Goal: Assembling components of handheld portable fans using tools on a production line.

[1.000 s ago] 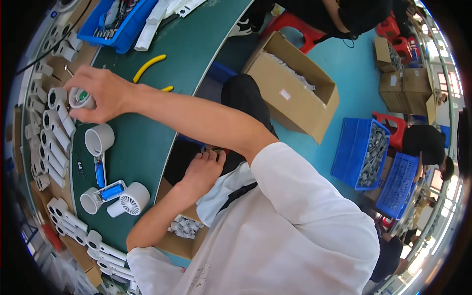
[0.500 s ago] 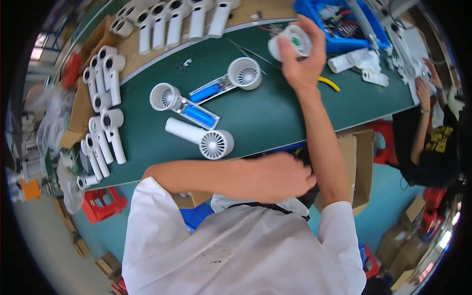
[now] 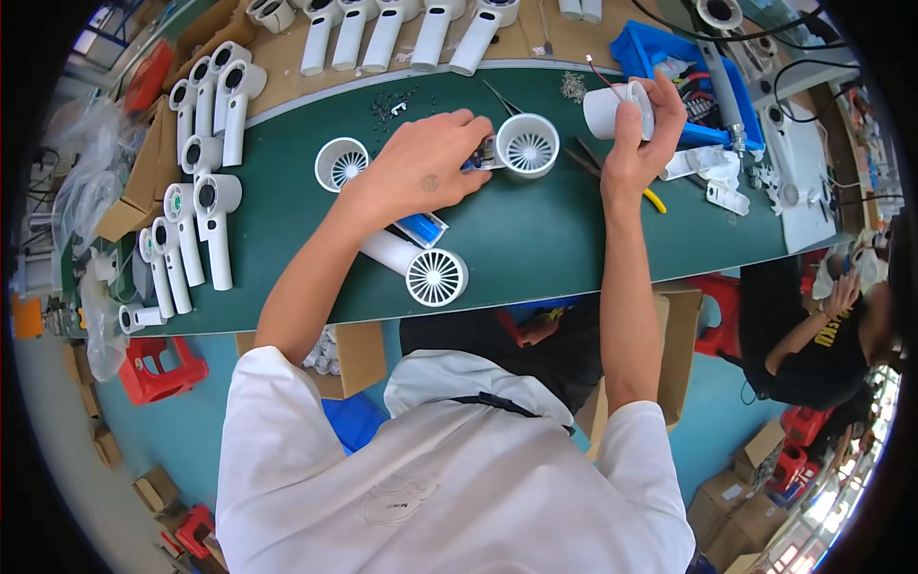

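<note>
My right hand is raised over the far right of the green table. It grips a white cylindrical fan part, from which a thin lead with a small white plug rises. My left hand reaches to the middle and closes on the handle of an opened handheld fan housing, covering most of that handle. Just left of the hand sits another opened fan housing; its blue battery shows below my wrist. Nearer me lies a white fan body with its round grille facing up.
White fan bodies stand in rows at the left and on the far brown board. Tweezers, yellow-handled pliers, small screws and a blue tray lie at the back. A co-worker sits at the right.
My left hand has moved from near my body up over the table onto the opened fan housing. My right hand still holds the fan part, now turned sideways with its lead showing.
</note>
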{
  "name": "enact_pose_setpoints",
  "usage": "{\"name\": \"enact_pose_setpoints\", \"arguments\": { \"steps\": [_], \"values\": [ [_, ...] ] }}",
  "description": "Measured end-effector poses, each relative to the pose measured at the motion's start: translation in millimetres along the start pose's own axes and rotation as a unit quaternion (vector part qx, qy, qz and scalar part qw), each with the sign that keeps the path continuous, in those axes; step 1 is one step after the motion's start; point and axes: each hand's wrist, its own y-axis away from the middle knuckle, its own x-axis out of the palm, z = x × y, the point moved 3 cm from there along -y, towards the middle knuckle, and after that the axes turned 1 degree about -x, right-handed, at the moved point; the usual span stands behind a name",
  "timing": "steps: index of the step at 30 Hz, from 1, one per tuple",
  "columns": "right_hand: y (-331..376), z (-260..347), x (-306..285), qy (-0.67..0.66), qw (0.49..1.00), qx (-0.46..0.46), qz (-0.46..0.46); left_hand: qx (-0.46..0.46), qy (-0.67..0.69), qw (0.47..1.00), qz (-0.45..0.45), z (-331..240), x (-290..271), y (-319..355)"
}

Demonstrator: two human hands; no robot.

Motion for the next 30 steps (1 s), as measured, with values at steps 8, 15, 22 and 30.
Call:
{"name": "enact_pose_setpoints", "arguments": {
  "steps": [8, 15, 22, 30],
  "values": [
    [-14.9, 3.1, -28.3, -0.006, 0.997, -0.021, -0.078, 0.043, 0.215, 0.976, 0.000, -105.3, 8.1, 49.8],
    [-3.8, 49.9, -62.4, 0.072, 0.993, -0.096, -0.015, -0.001, 0.231, 0.969, -0.088, -86.2, 59.7, 52.8],
    [24.7, 85.5, -75.8, 0.125, 0.982, -0.138, 0.028, 0.013, 0.098, 0.994, -0.047, -68.6, 54.4, 36.0],
    [53.5, 108.2, -79.3, 0.107, 0.989, -0.095, 0.050, 0.147, 0.043, 0.984, -0.091, -59.3, 63.1, 24.8]
  ]
}}
